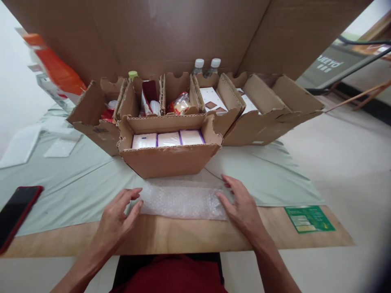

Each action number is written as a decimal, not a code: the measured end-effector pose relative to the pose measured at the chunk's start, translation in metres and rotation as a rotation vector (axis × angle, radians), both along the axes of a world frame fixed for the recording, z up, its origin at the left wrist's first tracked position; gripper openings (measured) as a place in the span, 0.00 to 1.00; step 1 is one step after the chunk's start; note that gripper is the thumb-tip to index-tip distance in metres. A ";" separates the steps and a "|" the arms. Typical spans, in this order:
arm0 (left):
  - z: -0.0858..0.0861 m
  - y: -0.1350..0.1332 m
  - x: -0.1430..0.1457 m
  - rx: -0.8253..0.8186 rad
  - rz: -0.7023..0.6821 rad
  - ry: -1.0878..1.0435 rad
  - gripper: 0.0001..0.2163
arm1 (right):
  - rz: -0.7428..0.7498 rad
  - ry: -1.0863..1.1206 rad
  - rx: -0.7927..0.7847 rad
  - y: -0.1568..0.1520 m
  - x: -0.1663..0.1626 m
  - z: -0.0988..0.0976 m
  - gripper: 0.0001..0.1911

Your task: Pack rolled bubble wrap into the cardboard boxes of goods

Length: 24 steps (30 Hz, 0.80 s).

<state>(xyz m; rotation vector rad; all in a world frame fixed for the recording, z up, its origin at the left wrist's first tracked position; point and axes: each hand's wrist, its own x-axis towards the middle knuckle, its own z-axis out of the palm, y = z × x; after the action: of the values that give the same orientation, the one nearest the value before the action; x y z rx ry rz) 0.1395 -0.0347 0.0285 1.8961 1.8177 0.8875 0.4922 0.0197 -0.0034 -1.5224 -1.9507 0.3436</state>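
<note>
A sheet of clear bubble wrap (182,200) lies flat on the wooden table (171,236) in front of me. My left hand (117,217) rests at its left edge, fingers stretched out and touching it. At the right edge my right hand (240,203) lies flat with fingers spread on the wrap. Just behind the wrap stands a cardboard tray (169,156) holding three white packs with purple edges (168,139).
Behind it stand several cardboard trays (269,118) with snacks, sachets and flat boxes, then two white-capped bottles (207,67) and a large cardboard wall. A pale green cloth (76,183) covers the table. A red-cased phone (15,213) lies far left, a green card (308,219) right.
</note>
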 end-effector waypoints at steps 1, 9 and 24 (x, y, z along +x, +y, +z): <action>-0.001 0.001 0.000 0.047 -0.030 0.049 0.12 | 0.020 -0.038 0.040 0.001 0.003 0.000 0.23; -0.030 0.011 0.010 0.322 -0.358 0.398 0.11 | 0.226 -0.437 -0.151 0.001 -0.022 0.015 0.16; 0.005 0.050 0.019 -0.072 -0.590 0.322 0.23 | 0.376 -0.049 0.079 -0.036 -0.001 0.033 0.10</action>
<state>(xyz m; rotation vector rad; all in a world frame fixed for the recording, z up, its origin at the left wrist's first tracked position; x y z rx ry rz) 0.1583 0.0156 0.0333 2.4337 1.2774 0.3233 0.4917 -0.0161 0.0294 -1.1195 -2.2605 0.3839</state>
